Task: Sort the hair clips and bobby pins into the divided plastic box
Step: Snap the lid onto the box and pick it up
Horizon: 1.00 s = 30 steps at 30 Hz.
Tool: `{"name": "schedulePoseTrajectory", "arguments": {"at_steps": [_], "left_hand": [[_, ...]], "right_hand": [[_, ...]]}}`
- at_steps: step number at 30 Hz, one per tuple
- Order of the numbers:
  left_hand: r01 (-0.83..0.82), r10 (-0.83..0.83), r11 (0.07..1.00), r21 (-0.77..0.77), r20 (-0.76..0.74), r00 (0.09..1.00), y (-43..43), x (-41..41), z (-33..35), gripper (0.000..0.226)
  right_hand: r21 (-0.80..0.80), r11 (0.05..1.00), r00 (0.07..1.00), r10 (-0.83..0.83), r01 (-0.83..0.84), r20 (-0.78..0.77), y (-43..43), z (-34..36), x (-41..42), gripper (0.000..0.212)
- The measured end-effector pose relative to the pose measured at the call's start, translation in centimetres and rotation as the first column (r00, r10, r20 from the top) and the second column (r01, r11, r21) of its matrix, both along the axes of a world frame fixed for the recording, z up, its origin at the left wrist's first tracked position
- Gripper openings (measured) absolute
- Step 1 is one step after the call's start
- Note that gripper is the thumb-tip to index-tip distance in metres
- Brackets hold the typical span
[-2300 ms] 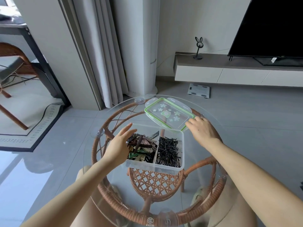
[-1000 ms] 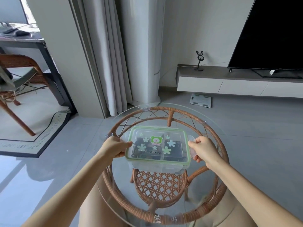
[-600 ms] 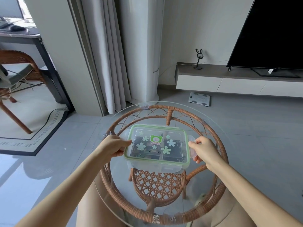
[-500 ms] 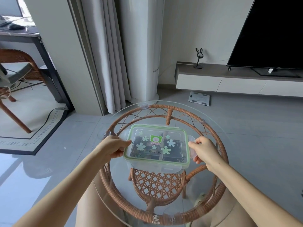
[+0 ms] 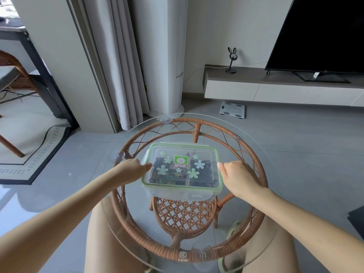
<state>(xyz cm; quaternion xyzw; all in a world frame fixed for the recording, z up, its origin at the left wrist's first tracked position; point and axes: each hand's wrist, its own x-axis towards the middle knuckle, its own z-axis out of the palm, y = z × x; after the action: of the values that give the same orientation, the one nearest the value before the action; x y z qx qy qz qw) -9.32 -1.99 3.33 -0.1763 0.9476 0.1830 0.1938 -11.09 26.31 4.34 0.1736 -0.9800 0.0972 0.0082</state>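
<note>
The divided plastic box [image 5: 177, 194] stands in the middle of the round glass table [image 5: 264, 154], closed by a green-rimmed lid [image 5: 182, 148] with flower stickers. Through the lid, dark hair clips [image 5: 157, 175] show in the left compartment and black bobby pins [image 5: 204, 179] in the right one. My left hand [image 5: 132, 169] grips the box's left end, thumb on the lid's edge. My right hand [image 5: 236, 177] grips the right end the same way. The fingers on the side latches are hidden.
The glass top rests on a rattan frame [image 5: 254, 168] with a woven lower shelf [image 5: 183, 215]. My knees sit under the near edge. On the floor beyond lie a bathroom scale [image 5: 232, 110] and a low TV cabinet [image 5: 275, 87]; curtains [image 5: 122, 66] hang at the left.
The lid, which lay behind the open box, now sits on it. The side flaps that stuck out under my hands are folded down against the box ends.
</note>
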Motion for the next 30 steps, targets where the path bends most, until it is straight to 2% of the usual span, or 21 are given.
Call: {"name": "schedulePoseTrajectory", "arguments": {"at_steps": [3, 6, 8, 12, 15, 19, 22, 26, 28, 30], "left_hand": [[0.05, -0.052, 0.998, 0.032, 0.058, 0.997, -0.5, -0.2, -0.3, 0.059], [0.1, -0.107, 0.991, 0.091, 0.067, 0.992, -1.0, 0.1, -0.1, 0.062], [0.133, -0.139, 0.987, 0.094, 0.063, 0.988, -1.0, 0.3, -0.3, 0.059], [0.208, -0.209, 0.976, -0.06, -0.02, 0.978, -0.6, 0.9, -0.5, 0.061], [0.229, -0.228, 0.973, 0.011, -0.016, 0.973, -1.0, 0.9, -0.3, 0.056], [0.256, -0.259, 0.939, 0.231, -0.02, 0.966, -1.5, 1.1, -0.9, 0.061], [0.198, -0.199, 0.883, 0.425, -0.043, 0.979, -1.6, 1.2, -1.5, 0.062], [0.114, -0.158, 0.81, 0.575, 0.027, 0.987, -1.6, 1.0, -1.6, 0.058], [0.117, -0.167, 0.83, 0.546, 0.044, 0.985, -1.5, 1.2, -1.3, 0.062], [0.131, -0.142, 0.907, 0.4, -0.002, 0.99, -1.4, 0.6, -0.6, 0.066]], "right_hand": [[0.068, 0.998, 0.996, 0.01, -0.016, 0.089, -0.7, 0.4, -0.3, 0.053], [0.081, 0.997, 0.956, -0.038, 0.015, 0.291, -1.1, 1.2, -1.3, 0.053], [0.096, 0.995, 0.899, -0.06, 0.02, 0.435, -1.1, 1.6, -2.3, 0.052], [0.102, 0.993, 0.738, -0.115, 0.062, 0.665, -1.2, 2.5, -3.6, 0.044], [0.011, 0.993, 0.62, -0.08, 0.114, 0.781, -1.0, 2.7, -4.4, 0.041], [-0.165, 0.967, 0.499, 0.047, 0.195, 0.865, -0.1, 1.8, -4.7, 0.053], [-0.262, 0.938, 0.46, 0.135, 0.225, 0.878, 0.4, 1.2, -4.9, 0.051], [-0.363, 0.888, 0.411, 0.23, 0.283, 0.882, 1.0, 0.6, -5.0, 0.05], [-0.368, 0.883, 0.435, 0.22, 0.292, 0.873, 0.9, 0.7, -4.7, 0.052], [-0.359, 0.878, 0.459, 0.19, 0.316, 0.868, 0.3, 1.1, -3.1, 0.055]]}}
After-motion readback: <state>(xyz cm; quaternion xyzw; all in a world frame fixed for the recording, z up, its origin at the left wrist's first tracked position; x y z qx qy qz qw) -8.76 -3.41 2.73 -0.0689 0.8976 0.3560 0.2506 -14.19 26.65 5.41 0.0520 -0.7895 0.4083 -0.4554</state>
